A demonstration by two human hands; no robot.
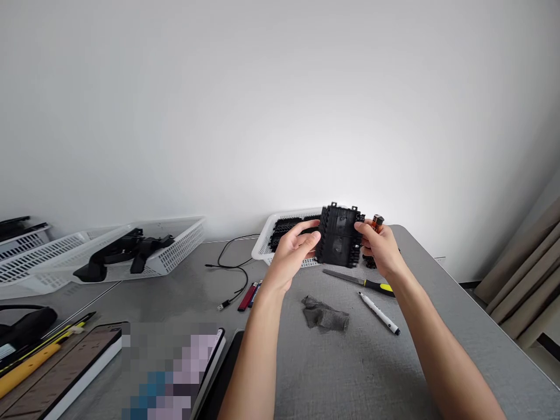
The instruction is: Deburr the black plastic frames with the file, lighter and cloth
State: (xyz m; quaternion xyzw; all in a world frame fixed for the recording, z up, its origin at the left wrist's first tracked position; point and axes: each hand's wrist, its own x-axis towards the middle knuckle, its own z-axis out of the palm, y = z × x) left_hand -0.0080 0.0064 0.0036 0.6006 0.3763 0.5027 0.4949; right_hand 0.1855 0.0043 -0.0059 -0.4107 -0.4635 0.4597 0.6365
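Raised above the table is a black ribbed plastic part (339, 236), roughly rectangular, with small tabs on its top edge. My left hand (294, 252) grips its left side between thumb and fingers. My right hand (380, 245) pinches the right side, thumb on the face; its other fingers are partly hidden. By the right hand shows an orange and black object (377, 221), its kind unclear. Behind the part stands a white basket (261, 245) with several similar black parts. Below lie a file (363, 281) with a black and yellow handle, a white marker (380, 314) and a crumpled dark cloth (324, 315).
A black USB cable (236, 266) and a red lighter (247, 296) lie left of my hands. Farther left stands a white basket (184, 251) with black parts. A yellow-handled tool (30, 367) and a boxy device (87, 373) lie front left. The table's right edge (472, 303) runs near a curtain.
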